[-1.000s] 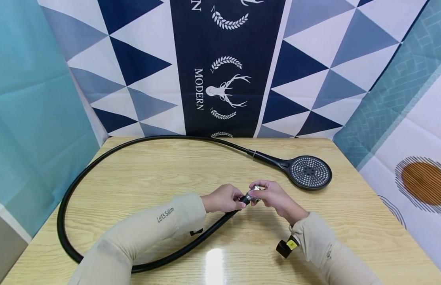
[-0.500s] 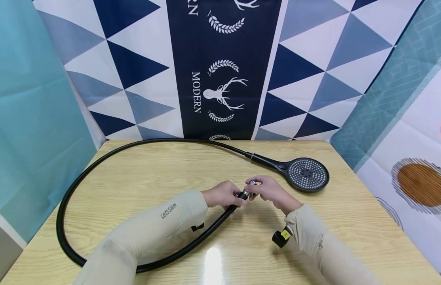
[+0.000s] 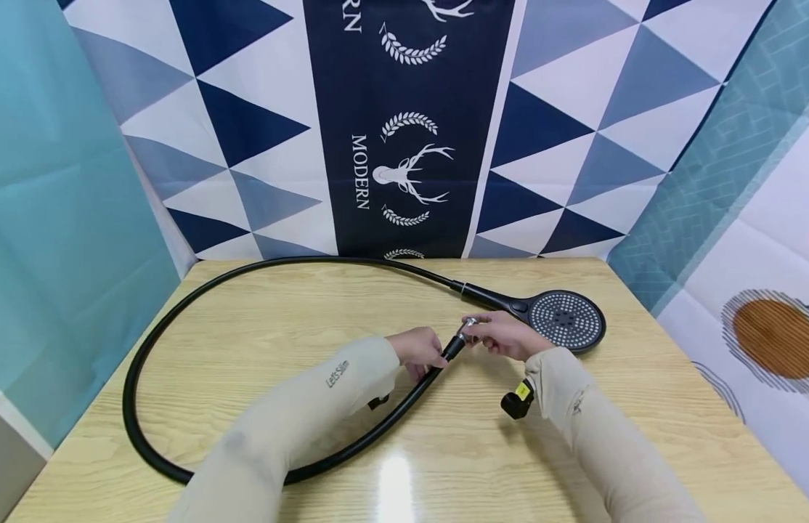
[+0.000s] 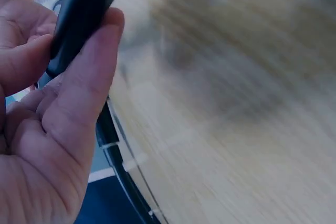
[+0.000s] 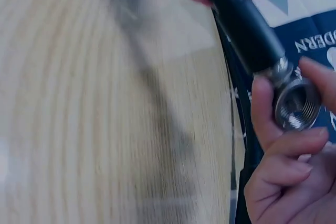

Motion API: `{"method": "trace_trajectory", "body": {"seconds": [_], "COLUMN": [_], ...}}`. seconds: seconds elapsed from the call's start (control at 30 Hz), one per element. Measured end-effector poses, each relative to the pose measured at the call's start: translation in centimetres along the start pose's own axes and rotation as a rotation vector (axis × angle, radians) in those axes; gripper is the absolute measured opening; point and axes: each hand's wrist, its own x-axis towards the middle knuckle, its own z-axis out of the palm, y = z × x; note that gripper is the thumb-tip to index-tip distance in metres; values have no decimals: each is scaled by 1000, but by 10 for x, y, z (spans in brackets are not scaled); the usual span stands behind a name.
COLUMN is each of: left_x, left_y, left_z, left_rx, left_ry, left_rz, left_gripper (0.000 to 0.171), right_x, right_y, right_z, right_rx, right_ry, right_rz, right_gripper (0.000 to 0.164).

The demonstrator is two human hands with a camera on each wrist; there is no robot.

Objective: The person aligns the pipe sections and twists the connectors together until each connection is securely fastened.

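My left hand [image 3: 417, 350] pinches the black shower hose [image 3: 352, 450] a little below its black end sleeve [image 5: 254, 35]. In the left wrist view the hose passes between the thumb and fingers [image 4: 79, 93]. At the hose's end sits a chrome nut [image 5: 298, 103], tilted, its inner thread showing in the right wrist view. The fingers of my right hand [image 3: 502, 335] grip this nut around its rim. Both hands hold the hose end above the table. The black shower head [image 3: 564, 319] lies face up just beyond my right hand, joined to the hose's other end.
A wood-grain table [image 3: 300, 312] bears the hose, which curves in a wide loop along the back and left. A patterned cloth [image 3: 404, 131] hangs behind the table's back edge. A small black device with a yellow label [image 3: 518, 399] hangs under my right wrist.
Both hands have shifted slightly away from me with the hose end, my right hand now nearer the shower head. More of the sleeve shows between them. The loop's left side has moved right.
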Motion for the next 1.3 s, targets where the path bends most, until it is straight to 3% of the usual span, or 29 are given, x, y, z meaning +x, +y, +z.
{"method": "trace_trajectory", "body": {"seconds": [0.1,0.37,0.5,0.57,0.6,0.7,0.8,0.83,0.93,0.97,1.0,1.1,1.2,1.23,1.3], "left_x": [10,27,42,49,61,71,72,61,55,54,58,51,40,31,19], "left_y": [1,5,4,3,-5,-9,-7,1,6,6,1,-1,-2,2,-2], "left_z": [-3,6,14,19,22,26,26,24,22,22,22,19,10,4,-10], "left_rx": [49,144,164,218,236,232,187,203,267,287,319,361,387,365,328], "left_ry": [31,37,50,91,91,81,49,58,96,102,121,131,150,141,147], "left_rz": [-36,-58,-72,-77,-49,-28,-42,-67,-78,-75,-30,-5,-26,-78,-106], "left_gripper": [19,32,26,23,24,24,22,19,17,17,19,22,25,26,28], "right_x": [11,20,20,21,23,28,40,41,39,32,29,23,19,18,15], "right_y": [-2,6,14,18,20,27,38,37,30,21,18,13,11,9,6], "right_z": [2,5,2,1,0,-5,-14,-14,-7,0,4,11,10,8,5], "right_rx": [-10,-172,-349,-422,-449,-493,-511,-535,-562,-583,-593,-612,-601,-609,-600], "right_ry": [44,214,274,310,331,335,299,295,302,318,328,335,333,330,329], "right_rz": [18,63,-16,-52,-62,-78,-108,-113,-97,-60,-56,-59,-43,-37,-10], "right_gripper": [14,13,24,30,32,30,27,27,23,21,19,19,29,34,45]}}
